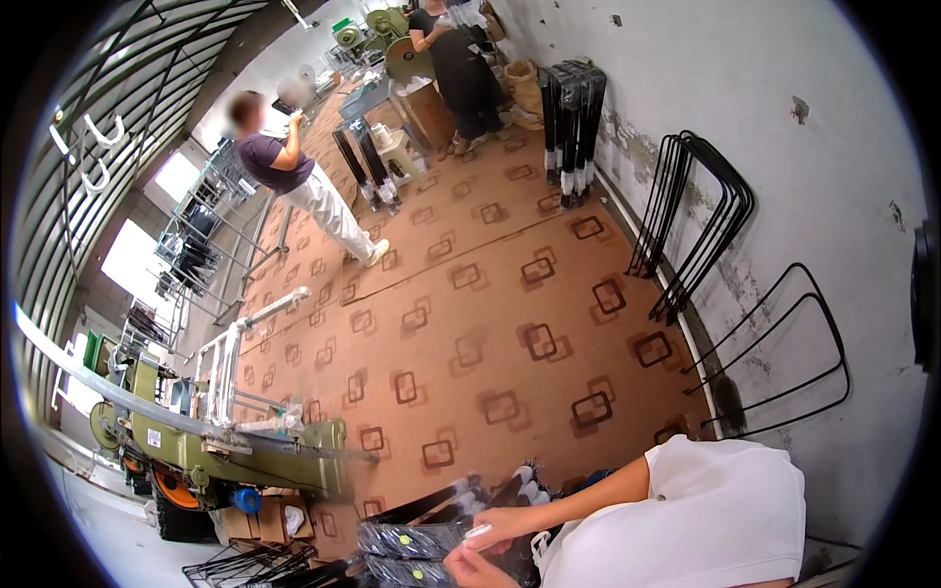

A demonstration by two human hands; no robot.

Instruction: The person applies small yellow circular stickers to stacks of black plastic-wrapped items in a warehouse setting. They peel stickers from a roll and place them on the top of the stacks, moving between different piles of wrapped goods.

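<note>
Near the lower edge my right hand (502, 526) reaches in from the right, its fingers pinched together. A small whitish spot shows at the fingertips, too small to name. Just below it, cut off by the frame edge, is my left hand (474, 567), its fingers bent and close together; anything in them cannot be made out. Both hands are over or beside black bundles in clear plastic wrap (392, 537), which carry round yellow-green stickers (405, 540). More wrapped black bars (431, 505) lie behind them.
Bent black metal frames (686, 216) lean on the right wall, with wrapped black bundles (571, 127) farther back. A green machine (284, 461) and cardboard boxes (279, 519) stand at left. One person (279, 162) stands at far left, another (461, 78) by the machines behind.
</note>
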